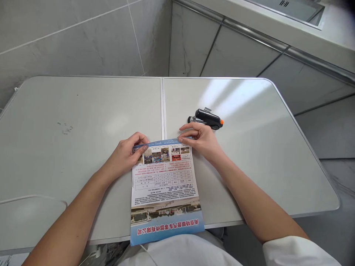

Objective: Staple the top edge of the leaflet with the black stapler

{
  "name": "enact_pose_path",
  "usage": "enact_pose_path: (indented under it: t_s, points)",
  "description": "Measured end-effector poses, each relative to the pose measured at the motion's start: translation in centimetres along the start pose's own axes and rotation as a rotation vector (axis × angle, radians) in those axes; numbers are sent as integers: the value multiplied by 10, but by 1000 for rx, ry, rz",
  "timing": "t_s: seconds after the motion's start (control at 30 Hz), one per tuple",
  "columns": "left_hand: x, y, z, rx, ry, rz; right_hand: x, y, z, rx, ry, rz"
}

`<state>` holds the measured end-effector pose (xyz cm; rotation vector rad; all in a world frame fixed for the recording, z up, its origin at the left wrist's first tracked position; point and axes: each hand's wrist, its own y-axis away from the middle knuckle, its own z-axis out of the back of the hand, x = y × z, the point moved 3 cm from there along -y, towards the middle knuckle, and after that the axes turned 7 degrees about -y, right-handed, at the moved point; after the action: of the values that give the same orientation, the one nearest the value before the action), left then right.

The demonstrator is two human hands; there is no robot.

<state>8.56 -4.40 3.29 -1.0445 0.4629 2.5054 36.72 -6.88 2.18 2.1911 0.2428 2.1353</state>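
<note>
A printed leaflet (166,184) with blue ends, small photos and a table of text lies upside down to me on the table, its near end sticking out past the front edge. My left hand (133,150) is closed on its far left corner, thumb on top and fingers behind. At the far right corner, my right hand (201,141) pinches the paper's far edge between thumb and fingers, the other fingers loosely extended. The far edge looks slightly raised or folded. Just beyond my right hand sits a black stapler-like tool (209,119) with an orange tip.
The white folding table (111,111) has a seam down its middle and some small dark marks at left. A white cable (33,197) runs along its left side. Behind stand a grey tiled wall (83,40) and a counter with a sink (294,11).
</note>
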Motion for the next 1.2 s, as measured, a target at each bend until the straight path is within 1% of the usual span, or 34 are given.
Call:
enact_pose_path:
  t_s: [0.17,0.23,0.3,0.4,0.5,0.57,0.63,0.67,0.73,0.8,0.83,0.87,0.93,1.0,1.03,1.1,1.2]
  points:
    - [-1,1,-2,16,-4,-7,0,1,-15,17,160,84]
    - [-1,1,-2,13,-9,-5,1,1,-16,11,247,176]
    - [0,1,-2,-3,-11,-3,2,2,-15,-28,407,310]
    - [2,1,-2,-24,-16,-3,2,6,-15,-69,734,467]
    - [1,0,-2,-32,-41,-6,2,10,-24,-2,955,541]
    - [0,0,-2,-38,-67,-9,3,13,-31,48,1025,581]
    - [0,0,-1,-46,-89,-19,6,14,-34,29,1054,617]
    - [0,0,0,-56,-106,-24,8,14,-31,-16,1055,636]
    - [3,-2,1,-92,-175,-37,13,13,-19,-170,1039,679]
    - [8,-5,2,-145,-290,-79,18,12,0,-344,1024,719]
    - [11,-6,2,-174,-355,-113,21,12,11,-408,1019,728]
    - [13,-8,2,-200,-413,-150,22,10,21,-441,1018,722]
    - [16,-10,3,-252,-499,-204,24,7,38,-427,1024,676]
    - [17,-11,4,-294,-534,-223,24,5,49,-366,1031,620]
    - [16,-10,4,-294,-533,-234,24,4,53,-341,1031,595]
    - [12,-8,3,-234,-504,-281,24,2,57,-324,1026,562]
    - [5,-3,-1,-94,-469,-384,21,0,60,-316,1024,519]
